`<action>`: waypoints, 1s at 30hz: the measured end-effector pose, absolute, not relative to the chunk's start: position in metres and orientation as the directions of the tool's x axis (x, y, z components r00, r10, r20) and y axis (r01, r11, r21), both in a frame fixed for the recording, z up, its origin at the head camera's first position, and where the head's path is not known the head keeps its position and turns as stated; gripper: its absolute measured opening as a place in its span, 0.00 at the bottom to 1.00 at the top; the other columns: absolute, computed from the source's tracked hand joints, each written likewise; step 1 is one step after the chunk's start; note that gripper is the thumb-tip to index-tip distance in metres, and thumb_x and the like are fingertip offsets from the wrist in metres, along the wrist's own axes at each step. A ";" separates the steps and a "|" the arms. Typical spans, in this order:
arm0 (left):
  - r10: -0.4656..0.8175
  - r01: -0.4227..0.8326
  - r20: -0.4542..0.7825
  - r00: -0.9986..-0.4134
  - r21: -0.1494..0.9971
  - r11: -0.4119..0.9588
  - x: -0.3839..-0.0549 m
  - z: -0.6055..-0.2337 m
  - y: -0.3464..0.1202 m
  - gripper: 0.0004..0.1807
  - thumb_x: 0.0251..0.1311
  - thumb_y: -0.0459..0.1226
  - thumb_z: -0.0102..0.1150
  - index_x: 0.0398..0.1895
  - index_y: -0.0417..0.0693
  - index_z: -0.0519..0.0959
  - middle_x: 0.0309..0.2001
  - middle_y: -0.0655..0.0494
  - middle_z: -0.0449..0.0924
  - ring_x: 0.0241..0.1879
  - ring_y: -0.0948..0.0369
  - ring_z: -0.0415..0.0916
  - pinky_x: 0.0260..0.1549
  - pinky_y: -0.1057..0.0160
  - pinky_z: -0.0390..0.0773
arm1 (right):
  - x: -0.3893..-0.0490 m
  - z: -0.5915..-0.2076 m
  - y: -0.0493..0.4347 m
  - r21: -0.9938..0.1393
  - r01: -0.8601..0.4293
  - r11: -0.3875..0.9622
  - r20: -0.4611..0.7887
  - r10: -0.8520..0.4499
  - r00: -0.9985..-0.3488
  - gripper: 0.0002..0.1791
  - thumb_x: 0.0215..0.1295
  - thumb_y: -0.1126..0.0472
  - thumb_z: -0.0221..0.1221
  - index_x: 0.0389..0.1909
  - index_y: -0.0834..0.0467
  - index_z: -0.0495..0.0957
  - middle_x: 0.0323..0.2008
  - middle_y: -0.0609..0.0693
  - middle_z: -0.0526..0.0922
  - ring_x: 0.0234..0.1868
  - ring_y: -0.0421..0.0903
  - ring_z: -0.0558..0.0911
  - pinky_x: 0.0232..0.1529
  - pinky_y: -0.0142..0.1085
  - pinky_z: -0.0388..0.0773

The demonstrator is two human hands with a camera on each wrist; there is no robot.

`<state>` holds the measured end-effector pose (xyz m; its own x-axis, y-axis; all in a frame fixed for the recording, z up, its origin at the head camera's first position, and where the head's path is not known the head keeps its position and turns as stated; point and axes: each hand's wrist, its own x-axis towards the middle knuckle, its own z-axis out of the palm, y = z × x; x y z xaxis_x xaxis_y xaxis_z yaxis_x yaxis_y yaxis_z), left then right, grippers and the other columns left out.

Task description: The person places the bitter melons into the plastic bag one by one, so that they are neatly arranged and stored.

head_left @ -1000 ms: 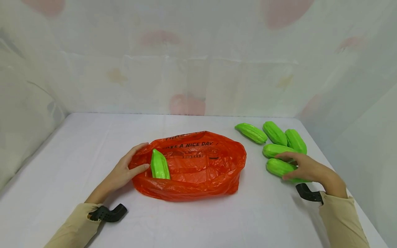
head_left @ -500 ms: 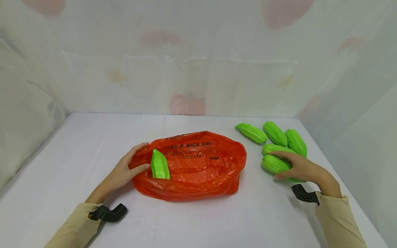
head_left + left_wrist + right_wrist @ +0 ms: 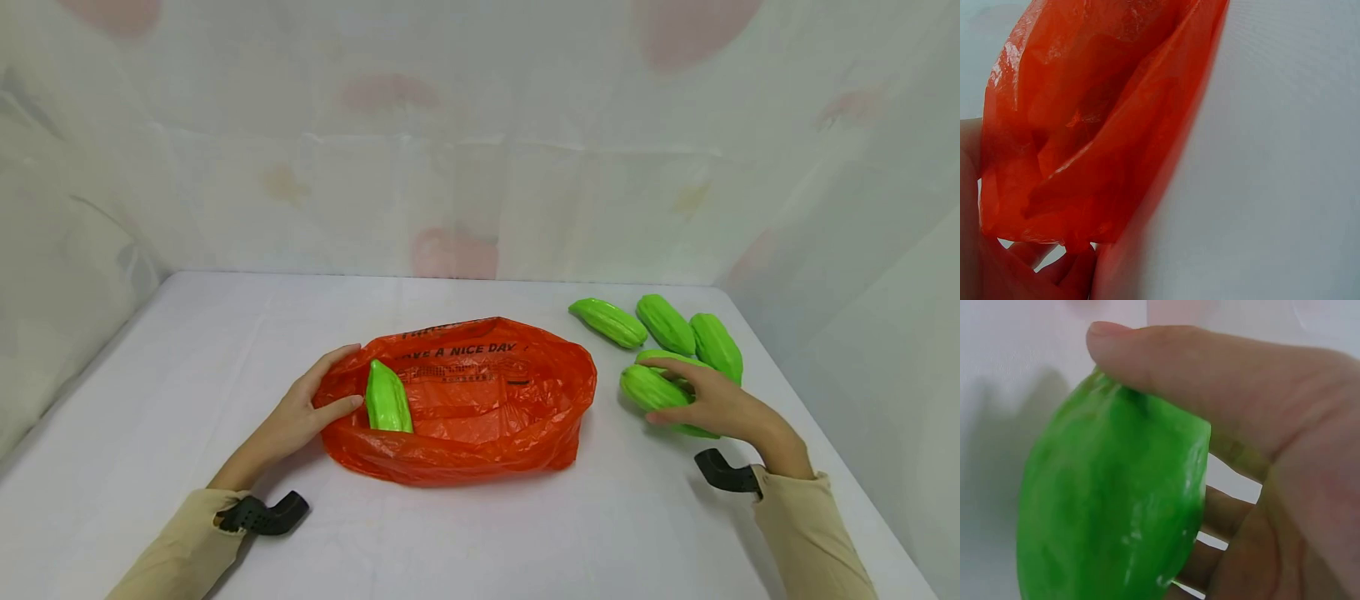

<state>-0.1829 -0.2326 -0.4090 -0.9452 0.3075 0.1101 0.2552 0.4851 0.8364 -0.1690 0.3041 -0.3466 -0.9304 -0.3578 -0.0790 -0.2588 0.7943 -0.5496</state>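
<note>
An orange-red plastic bag (image 3: 480, 458) lies open-mouthed mid-table, with one green bitter melon (image 3: 387, 400) leaning inside its left end. At that end my left hand (image 3: 311, 404) holds the bag's side, thumb at the mouth and fingers along the outer left side. The left wrist view shows the red film (image 3: 1085, 156) close up, with fingertips below it. To the right, my right hand (image 3: 720, 404) grips a ribbed bitter melon (image 3: 645, 389) between thumb and fingers. In the right wrist view this bitter melon (image 3: 1110, 500) fills the grasp, the thumb across its upper end.
Behind the right hand, another bitter melon (image 3: 660, 357) is partly covered. Further back lie three more, among them a left one (image 3: 609, 322) and a right one (image 3: 717, 346). The white table (image 3: 487, 542) ends at a patterned curtain (image 3: 450, 183).
My right hand has moved left with the gripped bitter melon, away from the right edge of the table. The left hand and the bag have stayed in place.
</note>
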 end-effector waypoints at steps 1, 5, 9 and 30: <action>0.308 0.254 0.109 -0.945 0.837 0.485 -0.183 -0.409 -0.233 0.37 0.68 0.40 0.58 0.77 0.55 0.56 0.73 0.44 0.61 0.70 0.45 0.59 0.63 0.33 0.65 | -0.169 -0.347 0.303 -0.552 -0.265 0.791 -0.073 -0.362 -0.929 0.42 0.54 0.51 0.73 0.69 0.56 0.68 0.61 0.64 0.76 0.60 0.65 0.75 0.56 0.62 0.73; 0.308 0.252 0.105 -0.945 0.837 0.487 -0.183 -0.409 -0.233 0.37 0.68 0.41 0.58 0.77 0.55 0.56 0.73 0.45 0.61 0.70 0.45 0.59 0.63 0.34 0.65 | -0.168 -0.346 0.299 -0.552 -0.282 0.785 -0.056 -0.372 -0.927 0.42 0.54 0.51 0.73 0.68 0.58 0.68 0.61 0.62 0.77 0.59 0.64 0.76 0.55 0.61 0.74; 0.308 0.248 0.102 -0.946 0.839 0.484 -0.183 -0.409 -0.232 0.37 0.68 0.40 0.59 0.77 0.54 0.56 0.73 0.44 0.61 0.70 0.45 0.59 0.64 0.33 0.64 | -0.168 -0.345 0.294 -0.545 -0.278 0.791 -0.049 -0.361 -0.931 0.41 0.54 0.49 0.73 0.68 0.56 0.69 0.61 0.62 0.77 0.60 0.63 0.76 0.56 0.62 0.74; 0.310 0.251 0.106 -0.945 0.843 0.476 -0.183 -0.408 -0.232 0.37 0.67 0.39 0.59 0.77 0.53 0.56 0.73 0.43 0.61 0.71 0.44 0.58 0.64 0.32 0.63 | -0.163 -0.334 0.278 -0.556 -0.251 0.792 -0.022 -0.315 -0.949 0.41 0.56 0.46 0.71 0.69 0.53 0.67 0.54 0.63 0.80 0.48 0.57 0.83 0.45 0.49 0.82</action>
<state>-0.1833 -0.2324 -0.4082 -0.9448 0.3098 0.1062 0.2508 0.4759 0.8430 -0.1631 0.2785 -0.3338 -0.9487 -0.3153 -0.0216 -0.2507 0.7925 -0.5560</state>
